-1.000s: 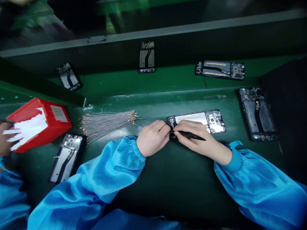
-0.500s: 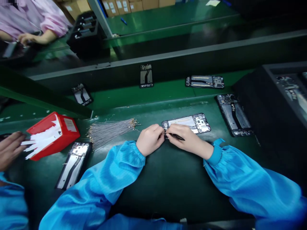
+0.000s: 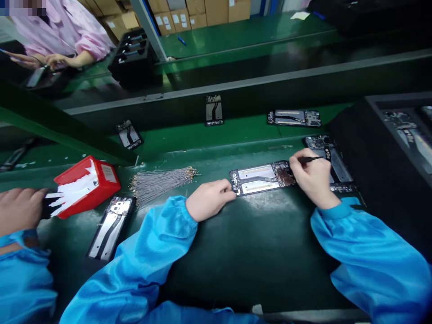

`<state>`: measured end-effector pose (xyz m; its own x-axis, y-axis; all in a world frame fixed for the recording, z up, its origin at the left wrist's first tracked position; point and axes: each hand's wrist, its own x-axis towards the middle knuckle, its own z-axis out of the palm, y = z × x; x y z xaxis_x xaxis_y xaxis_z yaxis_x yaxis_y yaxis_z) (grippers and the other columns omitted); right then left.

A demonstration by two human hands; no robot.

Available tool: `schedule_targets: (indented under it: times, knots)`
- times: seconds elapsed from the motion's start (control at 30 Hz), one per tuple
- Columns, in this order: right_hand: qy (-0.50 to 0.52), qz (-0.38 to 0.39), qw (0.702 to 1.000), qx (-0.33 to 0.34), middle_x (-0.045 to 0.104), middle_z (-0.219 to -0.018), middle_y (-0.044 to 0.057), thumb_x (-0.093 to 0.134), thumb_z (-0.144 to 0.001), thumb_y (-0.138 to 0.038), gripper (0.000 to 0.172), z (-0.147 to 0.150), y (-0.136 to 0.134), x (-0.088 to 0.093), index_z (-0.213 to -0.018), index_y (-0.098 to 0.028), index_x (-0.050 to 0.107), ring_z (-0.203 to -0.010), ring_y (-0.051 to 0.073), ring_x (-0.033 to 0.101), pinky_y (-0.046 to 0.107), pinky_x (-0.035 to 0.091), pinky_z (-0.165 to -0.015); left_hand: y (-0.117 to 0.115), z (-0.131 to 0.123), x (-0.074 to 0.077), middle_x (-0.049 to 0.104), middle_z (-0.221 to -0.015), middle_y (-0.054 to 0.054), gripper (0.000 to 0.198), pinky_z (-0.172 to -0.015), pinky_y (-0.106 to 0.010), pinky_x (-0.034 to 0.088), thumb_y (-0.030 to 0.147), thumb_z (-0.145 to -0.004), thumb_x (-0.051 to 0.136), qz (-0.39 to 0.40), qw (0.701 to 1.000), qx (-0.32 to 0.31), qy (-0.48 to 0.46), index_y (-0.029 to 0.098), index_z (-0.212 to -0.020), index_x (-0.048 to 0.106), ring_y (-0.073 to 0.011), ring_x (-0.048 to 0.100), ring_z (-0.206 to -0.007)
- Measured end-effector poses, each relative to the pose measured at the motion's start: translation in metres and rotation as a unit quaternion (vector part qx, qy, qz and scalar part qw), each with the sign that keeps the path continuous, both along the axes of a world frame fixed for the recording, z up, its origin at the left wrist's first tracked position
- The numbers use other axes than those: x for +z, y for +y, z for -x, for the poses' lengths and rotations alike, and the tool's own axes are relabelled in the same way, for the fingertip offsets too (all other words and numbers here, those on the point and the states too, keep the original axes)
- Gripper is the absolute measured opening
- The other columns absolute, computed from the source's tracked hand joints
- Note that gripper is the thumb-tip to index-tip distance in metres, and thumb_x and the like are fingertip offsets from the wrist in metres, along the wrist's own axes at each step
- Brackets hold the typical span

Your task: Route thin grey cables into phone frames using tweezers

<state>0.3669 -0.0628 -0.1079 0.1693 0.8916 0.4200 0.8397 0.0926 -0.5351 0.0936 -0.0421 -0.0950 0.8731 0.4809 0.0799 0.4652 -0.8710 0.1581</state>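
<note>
An opened phone [image 3: 258, 178] with bare circuit boards lies flat on the green bench in front of me. My left hand [image 3: 212, 198] is closed at its lower left corner, thumb and fingertips pinching the edge. At the phone's right end, over the dark circuit board, my right hand [image 3: 311, 174] is closed around black tweezers [image 3: 312, 159]. The tweezers' tips are hidden by the fingers. Left of my left hand lies a bundle of thin grey cables [image 3: 162, 183] with gold-coloured ends.
A red box [image 3: 110, 173] of white strips stands at left, with a co-worker's hand [image 3: 20, 207] beside it. Another opened phone [image 3: 111, 229] lies near my left sleeve. Further phones lie along the back ledge. A black bin [image 3: 374, 148] stands at right; another person [image 3: 60, 27] works across the bench.
My right hand has moved right with the tweezers, from the phone's left end to its right end. My left hand stays by the left corner. The co-worker's hand has shifted towards the red box.
</note>
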Motion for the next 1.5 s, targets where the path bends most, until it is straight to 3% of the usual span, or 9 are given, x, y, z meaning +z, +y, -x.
schedule_targets:
  times: [0.07,0.17,0.3,0.4,0.47,0.57,0.7,0.93,1.5]
  knots:
    - [-0.047,0.026,0.998,-0.034,0.048,-0.05,0.0,0.049,-0.077,-0.025,0.013,-0.016,-0.006,-0.004,-0.066,-0.02,0.051,-0.048,0.015,0.046,0.029,0.033,-0.051,-0.005,-0.006,0.001,0.052,-0.08,0.0,0.021,-0.061,-0.023,0.037,0.018,-0.088,0.038,-0.043,0.998,-0.044,0.001,0.021,-0.078,0.057,-0.0118,0.048,-0.069]
    - [-0.032,0.06,0.997,0.022,0.051,-0.054,0.0,0.047,-0.08,-0.026,0.016,-0.012,-0.019,-0.004,-0.066,-0.019,0.052,-0.05,0.014,0.048,0.028,0.034,-0.052,-0.008,-0.017,0.001,0.052,-0.078,-0.002,0.024,-0.063,-0.025,0.036,0.018,-0.089,0.036,-0.064,0.996,-0.07,-0.004,0.019,-0.075,0.055,-0.0124,0.047,-0.07]
    - [0.139,0.095,0.973,0.159,0.058,-0.072,0.002,0.048,-0.084,-0.026,0.013,0.016,-0.033,0.002,-0.077,-0.019,0.058,-0.067,0.014,0.055,0.026,0.042,-0.062,-0.007,-0.028,0.002,0.052,-0.076,-0.002,0.022,-0.063,-0.026,0.037,0.02,-0.088,0.038,-0.057,0.995,-0.082,0.002,0.017,-0.074,0.055,-0.0141,0.047,-0.069]
    - [0.224,0.127,0.946,0.197,0.061,-0.086,0.003,0.052,-0.083,-0.025,0.012,0.027,-0.039,0.003,-0.091,-0.02,0.06,-0.079,0.015,0.058,0.028,0.045,-0.071,-0.01,-0.035,0.0,0.053,-0.075,-0.002,0.019,-0.063,-0.027,0.038,0.02,-0.087,0.039,-0.043,0.996,-0.083,-0.002,0.017,-0.078,0.055,-0.0148,0.047,-0.069]
    - [0.256,0.152,0.933,0.2,0.062,-0.09,0.003,0.055,-0.081,-0.025,0.016,0.027,-0.041,0.001,-0.096,-0.021,0.059,-0.079,0.015,0.059,0.029,0.047,-0.071,-0.013,-0.041,-0.001,0.053,-0.075,-0.002,0.017,-0.063,-0.027,0.039,0.02,-0.087,0.039,-0.031,0.997,-0.065,-0.013,0.017,-0.082,0.056,-0.0145,0.048,-0.068]
    - [0.287,0.191,0.919,0.194,0.063,-0.079,0.002,0.056,-0.081,-0.028,0.017,0.026,-0.042,-0.003,-0.095,-0.019,0.059,-0.065,0.014,0.06,0.027,0.048,-0.062,-0.019,-0.047,-0.004,0.051,-0.07,-0.001,0.02,-0.059,-0.026,0.038,0.021,-0.088,0.039,-0.039,0.998,-0.008,-0.038,0.017,-0.078,0.056,-0.0134,0.048,-0.063]
    - [0.229,0.18,0.938,0.188,0.062,-0.073,0.002,0.055,-0.08,-0.028,0.011,0.025,-0.042,-0.001,-0.08,-0.018,0.061,-0.065,0.015,0.059,0.026,0.046,-0.057,-0.023,-0.05,-0.007,0.048,-0.063,-0.001,0.023,-0.054,-0.026,0.035,0.019,-0.086,0.04,-0.083,0.994,0.039,-0.057,0.017,-0.068,0.054,-0.0127,0.046,-0.057]
    - [0.256,0.167,0.937,0.172,0.062,-0.075,0.003,0.056,-0.078,-0.025,0.008,0.027,-0.041,0.002,-0.079,-0.019,0.061,-0.059,0.013,0.056,0.025,0.044,-0.05,-0.025,-0.048,-0.01,0.049,-0.063,0.0,0.017,-0.055,-0.027,0.035,0.015,-0.082,0.045,-0.099,0.993,0.034,-0.063,0.017,-0.067,0.052,-0.0132,0.046,-0.058]
    - [0.257,0.19,0.929,0.184,0.063,-0.075,0.003,0.058,-0.078,-0.025,0.01,0.027,-0.042,0.001,-0.081,-0.018,0.064,-0.058,0.012,0.058,0.024,0.046,-0.051,-0.025,-0.047,-0.008,0.05,-0.062,0.0,0.017,-0.055,-0.026,0.036,0.015,-0.082,0.046,-0.097,0.993,0.023,-0.068,0.017,-0.067,0.054,-0.0131,0.047,-0.058]
